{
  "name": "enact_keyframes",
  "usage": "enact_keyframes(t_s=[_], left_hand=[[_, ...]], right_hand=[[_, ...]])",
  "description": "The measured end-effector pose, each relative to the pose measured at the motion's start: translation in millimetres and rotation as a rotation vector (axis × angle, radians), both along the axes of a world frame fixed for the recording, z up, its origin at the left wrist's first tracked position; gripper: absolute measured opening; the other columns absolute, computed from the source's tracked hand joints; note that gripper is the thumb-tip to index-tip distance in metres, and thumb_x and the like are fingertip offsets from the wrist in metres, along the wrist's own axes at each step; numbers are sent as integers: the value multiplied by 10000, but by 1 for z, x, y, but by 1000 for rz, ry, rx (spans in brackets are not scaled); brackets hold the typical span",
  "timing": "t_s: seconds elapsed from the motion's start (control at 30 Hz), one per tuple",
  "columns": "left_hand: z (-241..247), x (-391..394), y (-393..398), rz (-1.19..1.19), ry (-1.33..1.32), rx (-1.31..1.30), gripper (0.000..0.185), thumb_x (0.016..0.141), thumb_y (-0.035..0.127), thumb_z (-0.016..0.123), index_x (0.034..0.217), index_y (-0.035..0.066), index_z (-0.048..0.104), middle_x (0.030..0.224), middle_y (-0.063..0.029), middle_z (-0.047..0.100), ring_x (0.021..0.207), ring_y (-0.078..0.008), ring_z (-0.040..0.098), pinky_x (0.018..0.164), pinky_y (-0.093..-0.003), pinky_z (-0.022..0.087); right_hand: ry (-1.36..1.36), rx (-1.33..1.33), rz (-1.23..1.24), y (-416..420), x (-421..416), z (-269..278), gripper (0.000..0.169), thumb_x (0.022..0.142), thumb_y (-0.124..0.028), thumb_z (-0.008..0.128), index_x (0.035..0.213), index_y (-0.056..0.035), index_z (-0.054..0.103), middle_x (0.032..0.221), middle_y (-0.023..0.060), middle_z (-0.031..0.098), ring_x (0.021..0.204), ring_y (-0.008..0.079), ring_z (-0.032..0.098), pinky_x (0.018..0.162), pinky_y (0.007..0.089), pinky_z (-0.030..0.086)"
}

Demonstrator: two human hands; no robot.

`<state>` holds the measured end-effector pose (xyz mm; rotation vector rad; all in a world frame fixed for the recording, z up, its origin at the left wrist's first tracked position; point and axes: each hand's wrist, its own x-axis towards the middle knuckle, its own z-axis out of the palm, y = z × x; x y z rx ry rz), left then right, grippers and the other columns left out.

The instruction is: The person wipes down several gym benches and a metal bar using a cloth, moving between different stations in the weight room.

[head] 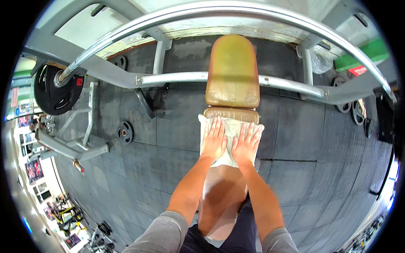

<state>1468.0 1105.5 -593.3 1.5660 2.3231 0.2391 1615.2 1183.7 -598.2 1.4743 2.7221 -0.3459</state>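
Both of my hands lie flat, palms down, on a pale cloth (228,156) spread across the padded weight bench. My left hand (215,139) presses its left half, and my right hand (246,144) presses its right half. Neither hand is curled around the cloth. Beyond it, a strip of cracked tan padding (231,112) shows, then a separate rounded bench pad (232,69). On my side of the cloth, the long bench pad (220,186) runs back between my legs, partly in shadow. The cloth hides the padding under it.
A steel barbell (234,6) spans the rack ahead, with a black weight plate (47,88) at its left end. A silver crossbar (177,78) passes behind the bench. Another plate (126,132) stands on the rubber floor (177,117). A grey metal frame (69,147) stands at left.
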Motion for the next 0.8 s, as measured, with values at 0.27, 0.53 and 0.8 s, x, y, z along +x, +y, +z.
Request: enact_keyframes(t_s=[0.27,0.53,0.8], left_hand=[[18,31,-32,40,27,-83,707,1075,253,513,1679,-68,336,1791,-234,300,1686,-346,244,1380,-511,180],[117,177,-193,127,-643,-478,556,1068,250,521,1512,-84,545,1657,-302,481,1528,-409,502,1229,-475,455],[247,216,-423,-189,-686,-453,460,1119,278,419,1292,-61,677,1264,-310,736,1207,-534,684,1051,-605,549]], right_hand=[[-43,-252,222,-2,10,32,677,1113,-297,501,1665,74,375,1774,275,304,1634,472,297,1336,555,253],[-293,-297,723,-140,176,74,560,1094,-294,520,1517,69,579,1653,259,516,1568,420,450,1288,526,372],[-127,-442,377,-375,271,270,507,1141,-307,496,1467,64,610,1534,261,630,1419,426,614,1184,486,505]])
